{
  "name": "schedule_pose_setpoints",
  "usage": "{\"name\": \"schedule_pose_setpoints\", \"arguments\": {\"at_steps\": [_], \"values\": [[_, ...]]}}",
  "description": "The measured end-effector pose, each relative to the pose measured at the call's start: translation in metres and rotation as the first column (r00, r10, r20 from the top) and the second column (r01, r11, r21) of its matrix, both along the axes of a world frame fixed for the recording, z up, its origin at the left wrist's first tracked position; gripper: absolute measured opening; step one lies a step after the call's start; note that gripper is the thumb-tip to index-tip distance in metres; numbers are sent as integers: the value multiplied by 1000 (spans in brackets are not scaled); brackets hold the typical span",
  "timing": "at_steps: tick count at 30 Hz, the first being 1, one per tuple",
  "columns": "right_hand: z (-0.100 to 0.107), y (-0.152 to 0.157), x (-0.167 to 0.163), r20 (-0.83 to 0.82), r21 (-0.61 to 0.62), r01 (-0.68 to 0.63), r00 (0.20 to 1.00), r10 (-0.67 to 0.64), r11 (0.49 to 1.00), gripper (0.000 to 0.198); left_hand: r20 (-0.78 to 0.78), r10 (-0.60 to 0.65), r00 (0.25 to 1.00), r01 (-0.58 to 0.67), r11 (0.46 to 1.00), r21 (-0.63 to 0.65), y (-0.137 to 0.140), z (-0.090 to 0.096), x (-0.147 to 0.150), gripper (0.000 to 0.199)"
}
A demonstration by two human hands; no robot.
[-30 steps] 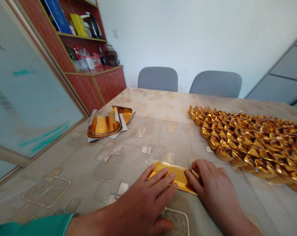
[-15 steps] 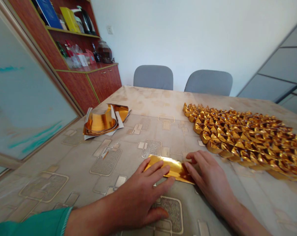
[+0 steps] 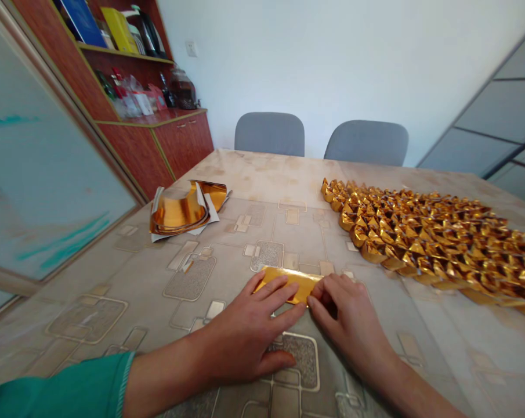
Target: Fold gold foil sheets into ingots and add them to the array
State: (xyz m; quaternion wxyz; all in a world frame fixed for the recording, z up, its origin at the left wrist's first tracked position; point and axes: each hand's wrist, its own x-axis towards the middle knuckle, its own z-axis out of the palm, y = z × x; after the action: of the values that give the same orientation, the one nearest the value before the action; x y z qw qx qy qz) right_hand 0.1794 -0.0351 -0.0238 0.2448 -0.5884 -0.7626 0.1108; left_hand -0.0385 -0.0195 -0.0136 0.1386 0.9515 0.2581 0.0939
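A folded strip of gold foil paper point(image 3: 304, 282) lies on the patterned tabletop in front of me. My left hand point(image 3: 249, 331) rests over its left part, fingers spread and pressing it down, with the thumb stretched out on the table. At the right end, my right hand point(image 3: 351, 316) pinches the strip between thumb and fingers, which hide that end. Beyond and to the left sits a curled stack of gold foil sheets point(image 3: 179, 213) with white backs. Rows of folded gold foil pieces point(image 3: 427, 244) stand close together on the right.
The table point(image 3: 262, 168) carries a patterned cover. Two grey chairs point(image 3: 270, 134) point(image 3: 367, 143) stand at its far side. To the left are a frosted glass panel point(image 3: 49, 162) and a red-brown cabinet point(image 3: 184, 142) with bottles and a jar.
My right hand has shifted left and its fingers have closed in a pinch on the strip's right end. Less of the strip shows. The left hand stays nearly in place.
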Motion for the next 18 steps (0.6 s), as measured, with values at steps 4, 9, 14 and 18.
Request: {"name": "schedule_pose_setpoints", "arguments": {"at_steps": [4,9,14,18], "values": [[0,-2,-3,69,21,16,997,-18,1000,13,-22,2,1000,-2,1000,-9,0,0,0,66],[-1,-4,-2,99,3,17,995,-17,1000,11,-56,2,998,-2,1000,-8,-1,1,1,67],[-1,-4,-2,91,-1,30,995,-30,1000,11,-70,8,997,-9,1000,-18,0,2,2,66],[0,-5,-1,80,-12,35,996,-34,999,12,-101,11,995,-14,999,-31,1,3,1,68]]}}
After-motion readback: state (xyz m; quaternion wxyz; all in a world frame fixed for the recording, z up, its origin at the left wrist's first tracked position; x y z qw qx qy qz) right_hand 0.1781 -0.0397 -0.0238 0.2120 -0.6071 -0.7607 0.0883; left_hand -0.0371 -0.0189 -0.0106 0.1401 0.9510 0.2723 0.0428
